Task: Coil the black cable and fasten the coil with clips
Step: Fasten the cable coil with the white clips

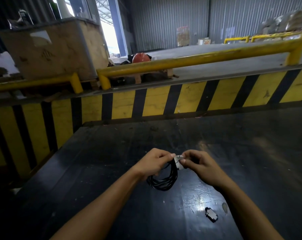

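The black cable (161, 181) is wound into a small coil of several loops that hangs just above the dark table. My left hand (151, 163) grips the top of the coil. My right hand (198, 165) pinches a small white clip (178, 161) that sits on the coil's top, between both thumbs. A second clip (211, 214), black and white, lies loose on the table near my right forearm.
The dark, scratched table (112, 161) stretches ahead to a yellow-and-black striped barrier (164, 99). Behind it runs a yellow guard rail (198, 58), with a large worn crate (56, 49) at the back left and an orange hard hat (141, 58) beyond.
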A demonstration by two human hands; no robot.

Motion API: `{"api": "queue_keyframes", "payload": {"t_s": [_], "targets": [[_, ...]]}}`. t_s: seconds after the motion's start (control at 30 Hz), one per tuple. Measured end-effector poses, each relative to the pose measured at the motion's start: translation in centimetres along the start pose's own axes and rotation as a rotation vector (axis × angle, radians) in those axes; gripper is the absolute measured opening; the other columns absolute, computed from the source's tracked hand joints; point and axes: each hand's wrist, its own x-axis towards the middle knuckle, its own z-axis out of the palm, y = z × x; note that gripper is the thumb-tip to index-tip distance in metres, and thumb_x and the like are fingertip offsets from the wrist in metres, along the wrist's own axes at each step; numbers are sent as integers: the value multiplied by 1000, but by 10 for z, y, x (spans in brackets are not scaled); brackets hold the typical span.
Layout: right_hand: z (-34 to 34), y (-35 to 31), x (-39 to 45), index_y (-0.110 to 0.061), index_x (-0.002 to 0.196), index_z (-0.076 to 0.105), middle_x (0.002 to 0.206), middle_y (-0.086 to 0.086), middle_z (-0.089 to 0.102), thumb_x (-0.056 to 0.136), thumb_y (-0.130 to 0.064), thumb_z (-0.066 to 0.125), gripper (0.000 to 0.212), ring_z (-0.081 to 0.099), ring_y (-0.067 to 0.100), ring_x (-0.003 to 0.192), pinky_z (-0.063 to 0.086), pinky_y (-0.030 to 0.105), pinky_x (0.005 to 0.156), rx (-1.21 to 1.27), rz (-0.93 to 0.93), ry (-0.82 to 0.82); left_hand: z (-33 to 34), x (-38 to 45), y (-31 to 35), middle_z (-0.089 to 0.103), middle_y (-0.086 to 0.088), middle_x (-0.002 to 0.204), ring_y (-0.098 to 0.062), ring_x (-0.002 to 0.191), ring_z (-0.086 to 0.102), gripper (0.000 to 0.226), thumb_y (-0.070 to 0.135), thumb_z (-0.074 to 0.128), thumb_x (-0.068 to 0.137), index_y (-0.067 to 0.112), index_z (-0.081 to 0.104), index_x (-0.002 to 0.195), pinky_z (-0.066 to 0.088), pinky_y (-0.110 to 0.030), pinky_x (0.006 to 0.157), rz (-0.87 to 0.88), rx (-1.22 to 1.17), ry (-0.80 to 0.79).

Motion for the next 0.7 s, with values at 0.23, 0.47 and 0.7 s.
{"api": "queue_keyframes", "payload": {"t_s": [0.23, 0.47, 0.7], "targets": [[5, -12, -9, -5, 87, 62, 77, 2, 63, 89, -2, 56, 6, 58, 4, 72, 46, 17, 66, 121, -147, 221, 2, 2, -8, 26, 0, 54, -8, 40, 26, 34, 36, 50, 95, 10, 65, 79, 27, -23, 39, -56, -164, 120], [0, -14, -10, -4, 93, 55, 81, 15, 64, 93, -6, 49, 6, 63, 18, 71, 53, 27, 64, 276, -45, 263, -3, 4, -6, 23, 7, 48, -6, 38, 19, 24, 36, 49, 96, 13, 50, 86, 20, -20, 36, -192, -545, 224], [11, -25, -2, -8, 85, 53, 72, 7, 62, 93, -3, 48, 10, 66, 11, 66, 54, 23, 66, 298, 81, -18, -1, 9, 4, 26, 5, 50, -6, 37, 21, 25, 27, 49, 95, 16, 44, 73, 17, -18, 34, -252, -676, 274]]}}
